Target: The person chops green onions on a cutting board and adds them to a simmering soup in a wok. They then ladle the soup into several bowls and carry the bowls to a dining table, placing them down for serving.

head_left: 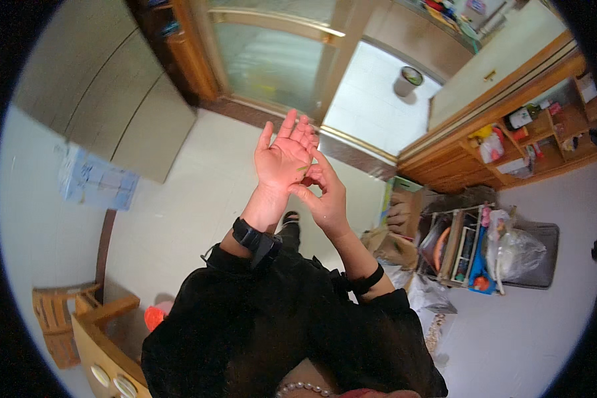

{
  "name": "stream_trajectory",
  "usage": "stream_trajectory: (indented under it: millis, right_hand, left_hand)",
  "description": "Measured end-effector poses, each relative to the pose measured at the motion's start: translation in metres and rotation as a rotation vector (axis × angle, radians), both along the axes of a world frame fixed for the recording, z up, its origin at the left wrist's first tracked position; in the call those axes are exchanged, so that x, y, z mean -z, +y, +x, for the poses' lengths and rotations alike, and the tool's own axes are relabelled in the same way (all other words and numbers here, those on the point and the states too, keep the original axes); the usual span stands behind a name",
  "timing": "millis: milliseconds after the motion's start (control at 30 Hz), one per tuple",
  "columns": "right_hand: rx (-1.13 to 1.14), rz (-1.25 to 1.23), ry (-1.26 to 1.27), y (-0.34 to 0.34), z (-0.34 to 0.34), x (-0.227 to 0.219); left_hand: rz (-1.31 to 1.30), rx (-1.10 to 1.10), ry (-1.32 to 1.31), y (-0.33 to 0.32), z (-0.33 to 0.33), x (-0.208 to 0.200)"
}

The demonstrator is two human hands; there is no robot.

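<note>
My left hand is held out palm up in the middle of the view, fingers stretched and spread. A small green scrap, perhaps a bit of leaf, shows at the outer side of its palm. My right hand comes in from the right with bent fingers. Its thumb presses near the heel of the left palm, and its fingers bend around that palm's outer edge. Some of the right fingertips overlap the left hand, so whether they pinch anything small is hidden. Black bands circle both forearms.
Below the hands is a pale tiled floor. A glazed door and a doorway with a bin lie ahead. At right stand wooden shelves, a loaded rack and boxes. A wooden chair is at lower left.
</note>
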State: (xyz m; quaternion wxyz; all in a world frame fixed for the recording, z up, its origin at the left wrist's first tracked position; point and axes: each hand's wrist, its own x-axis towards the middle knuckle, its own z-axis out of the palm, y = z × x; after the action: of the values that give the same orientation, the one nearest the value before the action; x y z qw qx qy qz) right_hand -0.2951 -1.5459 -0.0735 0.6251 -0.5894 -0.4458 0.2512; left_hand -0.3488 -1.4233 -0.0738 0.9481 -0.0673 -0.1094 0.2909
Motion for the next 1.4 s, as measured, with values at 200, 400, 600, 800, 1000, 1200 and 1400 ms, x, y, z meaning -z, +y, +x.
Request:
stream_trajectory:
  millis: [200, 400, 600, 800, 1000, 1200, 1400]
  right_hand:
    - [0.445, 0.052, -0.209, 0.022, 0.154, -0.035]
    - [0.658, 0.078, -0.085, 0.043, 0.316, -0.022]
    - [0.620, 0.066, 0.000, 0.076, 0.504, -0.027]
    - [0.455, 0.036, -0.032, 0.154, 0.648, -0.064]
    - [0.261, 0.020, 0.005, 0.258, 0.750, -0.049]
    - [0.071, 0.058, -0.086, 0.409, 0.836, -0.033]
    - [-0.213, 0.040, 0.029, 0.561, 0.875, -0.054]
  left_hand:
    - [-0.015, 0.203, 0.056, 0.026, 0.188, -0.031]
    - [0.115, 0.287, 0.186, 0.040, 0.366, -0.027]
    - [0.241, 0.171, 0.328, 0.071, 0.548, -0.031]
    - [0.311, -0.081, 0.367, 0.134, 0.665, -0.074]
    - [0.259, -0.253, 0.421, 0.222, 0.741, -0.071]
    - [0.120, -0.382, 0.416, 0.356, 0.807, -0.052]
    - [0.073, -0.578, 0.427, 0.492, 0.829, -0.082]
